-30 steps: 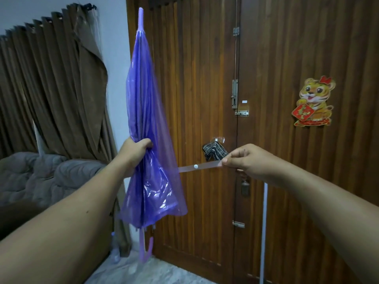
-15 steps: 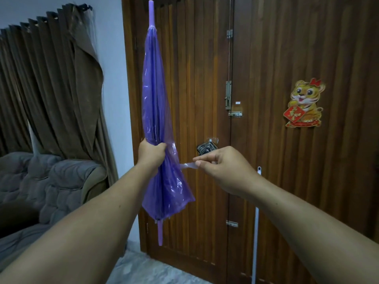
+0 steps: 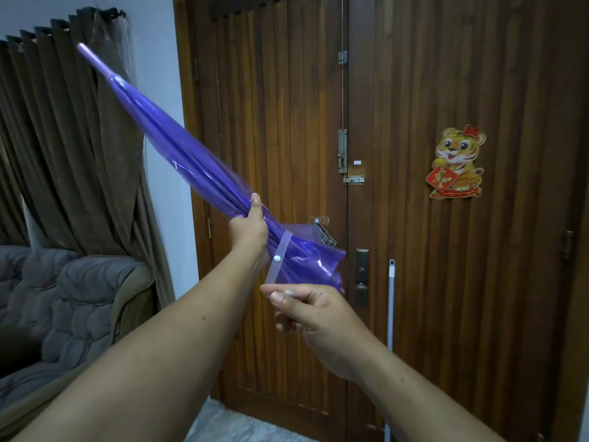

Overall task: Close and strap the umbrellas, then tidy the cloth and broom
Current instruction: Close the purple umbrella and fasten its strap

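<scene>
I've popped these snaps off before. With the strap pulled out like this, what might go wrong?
1. The right hand pinches only the tip of the clear strap; it may slip free before wrapping.
2. The purple umbrella canopy flares loose below the left hand, so folds could bunch under the strap.
3. Its tilted tip points toward the curtain and might snag.

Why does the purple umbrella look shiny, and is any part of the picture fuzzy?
In the head view, room light glints off the umbrella's glossy plastic, leaving pale streaks; its tip looks slightly soft, while the strap pinched by the right hand stays sharp; the left hand gripping the canopy is clear; the wide lens stretches both forearms near the bottom.
</scene>
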